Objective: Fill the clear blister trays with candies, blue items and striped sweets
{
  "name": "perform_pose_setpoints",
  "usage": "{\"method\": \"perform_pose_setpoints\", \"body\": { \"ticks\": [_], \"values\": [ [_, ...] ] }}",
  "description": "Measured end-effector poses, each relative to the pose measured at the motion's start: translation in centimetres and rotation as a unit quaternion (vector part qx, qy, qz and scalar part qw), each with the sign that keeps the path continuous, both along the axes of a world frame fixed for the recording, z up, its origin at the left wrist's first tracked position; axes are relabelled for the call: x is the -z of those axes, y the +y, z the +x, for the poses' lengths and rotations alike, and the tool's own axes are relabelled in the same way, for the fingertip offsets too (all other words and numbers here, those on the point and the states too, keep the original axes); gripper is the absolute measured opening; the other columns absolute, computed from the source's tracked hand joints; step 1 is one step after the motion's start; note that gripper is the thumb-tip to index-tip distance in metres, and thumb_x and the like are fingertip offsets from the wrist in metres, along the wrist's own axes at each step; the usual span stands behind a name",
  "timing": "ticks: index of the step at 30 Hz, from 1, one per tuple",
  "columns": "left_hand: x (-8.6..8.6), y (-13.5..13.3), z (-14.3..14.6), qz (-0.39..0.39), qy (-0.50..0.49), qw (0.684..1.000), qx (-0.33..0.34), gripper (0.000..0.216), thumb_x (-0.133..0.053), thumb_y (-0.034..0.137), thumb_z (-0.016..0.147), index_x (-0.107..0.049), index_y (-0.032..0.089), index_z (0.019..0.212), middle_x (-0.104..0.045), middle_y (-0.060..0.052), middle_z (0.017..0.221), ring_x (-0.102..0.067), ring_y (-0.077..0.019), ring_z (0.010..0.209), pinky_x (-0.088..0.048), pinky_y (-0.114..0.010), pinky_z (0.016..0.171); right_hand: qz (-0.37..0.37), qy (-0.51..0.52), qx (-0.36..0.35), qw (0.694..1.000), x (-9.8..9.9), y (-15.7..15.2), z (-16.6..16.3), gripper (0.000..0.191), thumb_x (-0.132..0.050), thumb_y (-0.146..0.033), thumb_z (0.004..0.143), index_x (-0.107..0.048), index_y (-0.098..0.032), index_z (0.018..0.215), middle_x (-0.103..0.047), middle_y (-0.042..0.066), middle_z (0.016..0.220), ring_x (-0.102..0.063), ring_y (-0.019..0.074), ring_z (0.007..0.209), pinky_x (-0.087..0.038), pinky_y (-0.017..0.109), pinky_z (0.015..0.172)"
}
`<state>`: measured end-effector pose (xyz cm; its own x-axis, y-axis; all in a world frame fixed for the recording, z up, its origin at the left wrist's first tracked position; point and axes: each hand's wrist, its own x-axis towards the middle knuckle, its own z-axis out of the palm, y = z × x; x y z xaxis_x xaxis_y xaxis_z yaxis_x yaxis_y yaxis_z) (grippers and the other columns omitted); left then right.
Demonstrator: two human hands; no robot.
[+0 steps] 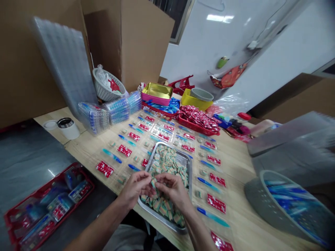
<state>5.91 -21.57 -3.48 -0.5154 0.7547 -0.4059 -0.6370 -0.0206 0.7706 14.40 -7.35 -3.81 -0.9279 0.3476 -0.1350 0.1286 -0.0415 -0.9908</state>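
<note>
Above a metal tray heaped with small green-and-tan striped blocks, my two hands come close together. The fingers of my left hand and my right hand are pinched around one small striped block. Both hands appear to touch it. Around the tray lie rows of clear plastic packs, each with a red white-patterned packet and a blue pen-like stick. Some packs also hold a striped block.
A red tray of patterned packets and a pink tin stand at the back. To the right is a grey basket of blue sticks. Stacked clear packs and a white cup sit left. A red crate is lower left.
</note>
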Motion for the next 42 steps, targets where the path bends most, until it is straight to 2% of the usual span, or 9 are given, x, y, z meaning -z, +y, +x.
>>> {"method": "perform_pose_setpoints", "body": {
  "ticks": [7, 12, 21, 24, 26, 30, 34, 38, 42],
  "values": [
    [0.1, 0.4, 0.5, 0.009, -0.046, 0.999, -0.011, 0.045, -0.078, 0.046, 0.059, -0.056, 0.015, 0.082, -0.067, -0.002, 0.058, -0.064, -0.0154, 0.05, -0.051, -0.024, 0.051, 0.027, 0.005, 0.006, 1.0, -0.4, 0.1, 0.3, 0.021, -0.078, -0.031, 0.064, -0.071, -0.018, 0.078, -0.066, 0.001, 0.066, -0.058, 0.0148, 0.062, -0.046, 0.026, 0.062],
    [0.0, 0.7, 0.7, -0.011, -0.001, 1.0, -0.013, 0.041, -0.076, 0.048, 0.06, -0.06, 0.013, 0.073, -0.063, -0.001, 0.052, -0.058, -0.012, 0.044, -0.045, -0.02, 0.044, 0.047, 0.016, 0.004, 0.999, -0.5, 0.1, 0.7, 0.017, -0.073, -0.03, 0.069, -0.07, -0.018, 0.082, -0.066, 0.001, 0.066, -0.059, 0.015, 0.06, -0.047, 0.026, 0.06],
    [0.4, 1.4, 0.9, -0.023, -0.024, 0.999, -0.018, 0.037, -0.076, 0.046, 0.059, -0.062, 0.013, 0.067, -0.062, -0.001, 0.051, -0.056, -0.0126, 0.042, -0.041, -0.02, 0.04, 0.232, 0.052, -0.001, 0.971, -1.1, -0.1, 1.6, 0.009, -0.061, -0.019, 0.08, -0.069, -0.02, 0.084, -0.068, 0.003, 0.079, -0.062, 0.0165, 0.074, -0.046, 0.026, 0.07],
    [0.7, 1.6, 0.9, -0.019, -0.037, 0.999, -0.02, 0.035, -0.076, 0.044, 0.058, -0.06, 0.014, 0.065, -0.062, -0.001, 0.051, -0.056, -0.0127, 0.041, -0.04, -0.02, 0.039, 0.273, 0.053, 0.018, 0.96, -0.9, -0.3, 1.9, 0.006, -0.06, -0.018, 0.082, -0.065, -0.019, 0.082, -0.066, 0.002, 0.077, -0.061, 0.0165, 0.073, -0.046, 0.026, 0.069],
    [0.9, 1.6, 0.9, -0.023, -0.04, 0.999, -0.016, 0.035, -0.076, 0.044, 0.058, -0.06, 0.014, 0.065, -0.062, -0.001, 0.05, -0.056, -0.0126, 0.04, -0.039, -0.02, 0.039, 0.287, 0.061, 0.003, 0.956, -1.0, -0.3, 2.0, 0.007, -0.058, -0.018, 0.083, -0.063, -0.02, 0.08, -0.065, 0.002, 0.077, -0.06, 0.0164, 0.073, -0.045, 0.026, 0.069],
    [1.0, 1.7, 1.0, -0.031, -0.048, 0.998, -0.02, 0.038, -0.078, 0.046, 0.056, -0.06, 0.014, 0.066, -0.06, 0.0, 0.048, -0.056, -0.0128, 0.04, -0.038, -0.02, 0.039, 0.275, 0.07, -0.035, 0.958, -1.8, -0.3, 1.9, 0.012, -0.052, -0.017, 0.087, -0.06, -0.02, 0.078, -0.062, 0.002, 0.077, -0.057, 0.0161, 0.074, -0.043, 0.026, 0.07],
    [0.9, 1.8, 1.2, -0.033, -0.048, 0.998, -0.016, 0.042, -0.079, 0.049, 0.053, -0.06, 0.014, 0.067, -0.06, 0.001, 0.049, -0.055, -0.0113, 0.04, -0.037, -0.019, 0.039, 0.206, 0.067, -0.06, 0.974, -2.5, -0.1, 1.7, 0.018, -0.05, -0.019, 0.088, -0.051, -0.02, 0.07, -0.059, 0.003, 0.082, -0.056, 0.0167, 0.081, -0.042, 0.027, 0.074],
    [1.0, 1.7, 1.4, -0.045, -0.049, 0.998, 0.0, 0.045, -0.079, 0.052, 0.053, -0.061, 0.013, 0.068, -0.06, 0.001, 0.048, -0.054, -0.0104, 0.038, -0.036, -0.018, 0.037, 0.151, 0.032, -0.095, 0.983, -2.6, 0.3, 1.8, 0.016, -0.051, -0.022, 0.087, -0.049, -0.02, 0.072, -0.055, 0.0, 0.076, -0.053, 0.0157, 0.074, -0.042, 0.026, 0.069],
    [1.0, 1.7, 1.2, -0.046, -0.051, 0.998, 0.002, 0.044, -0.079, 0.05, 0.053, -0.062, 0.013, 0.068, -0.06, 0.001, 0.048, -0.054, -0.0095, 0.038, -0.035, -0.018, 0.037, 0.107, 0.017, -0.133, 0.985, -2.9, 0.9, 1.9, 0.012, -0.052, -0.025, 0.086, -0.049, -0.02, 0.076, -0.056, 0.001, 0.082, -0.053, 0.0163, 0.075, -0.041, 0.027, 0.068]
  ]
}}
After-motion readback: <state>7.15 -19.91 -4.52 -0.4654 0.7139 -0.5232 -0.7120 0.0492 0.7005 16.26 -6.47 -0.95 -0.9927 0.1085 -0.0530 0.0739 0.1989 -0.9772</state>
